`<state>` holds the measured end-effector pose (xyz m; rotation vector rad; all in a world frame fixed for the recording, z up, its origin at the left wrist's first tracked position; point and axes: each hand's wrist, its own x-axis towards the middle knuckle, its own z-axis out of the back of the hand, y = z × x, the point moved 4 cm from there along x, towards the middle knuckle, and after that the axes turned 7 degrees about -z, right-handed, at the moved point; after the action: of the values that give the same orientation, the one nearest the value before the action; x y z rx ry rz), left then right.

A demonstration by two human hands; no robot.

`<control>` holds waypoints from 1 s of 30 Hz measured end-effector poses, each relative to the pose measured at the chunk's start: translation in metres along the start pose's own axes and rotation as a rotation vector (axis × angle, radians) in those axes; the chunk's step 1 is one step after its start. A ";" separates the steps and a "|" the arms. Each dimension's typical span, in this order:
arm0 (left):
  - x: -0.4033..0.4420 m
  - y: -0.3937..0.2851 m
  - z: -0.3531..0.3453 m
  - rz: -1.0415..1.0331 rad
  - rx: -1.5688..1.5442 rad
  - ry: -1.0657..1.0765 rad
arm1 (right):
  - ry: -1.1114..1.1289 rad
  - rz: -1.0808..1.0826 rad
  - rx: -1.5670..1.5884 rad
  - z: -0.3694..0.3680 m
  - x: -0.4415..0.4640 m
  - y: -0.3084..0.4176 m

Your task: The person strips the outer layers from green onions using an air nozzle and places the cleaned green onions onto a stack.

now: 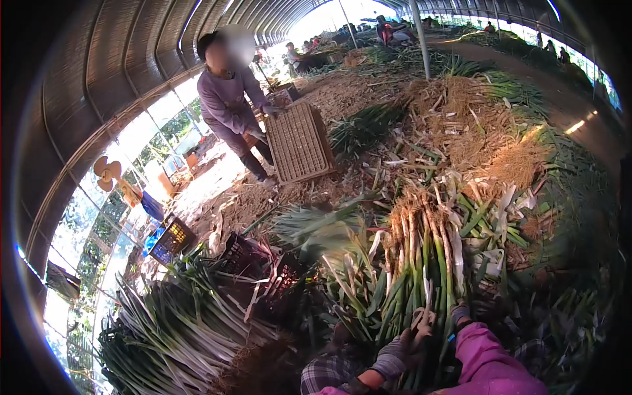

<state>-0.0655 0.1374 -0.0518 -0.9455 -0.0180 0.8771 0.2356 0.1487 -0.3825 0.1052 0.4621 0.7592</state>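
A heap of green onions lies in front of me, with brown roots pointing away and green leaves toward me. My left hand, in a grey glove with tan fingers, is at the leaf end, its fingers closed around some stalks. At the heap's right edge is my right hand, also gloved, below a pink sleeve. Its fingers are mostly hidden, so I cannot make out its grip. Cleaner white-stemmed green onions are piled at the lower left, beside a dark red plastic crate.
A person in purple tilts a tan slatted crate ahead on the left. Another crate and a fan stand at the left. Root trimmings cover the ground; a metal pole rises beyond. More people work far back.
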 end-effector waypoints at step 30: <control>-0.002 -0.013 0.014 -0.028 -0.001 -0.085 | -0.096 -0.120 0.340 -0.021 -0.071 0.064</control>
<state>-0.0637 0.1422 -0.0331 -0.9065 -0.1042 0.8908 0.1406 0.1446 -0.3590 0.4257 0.4985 0.5504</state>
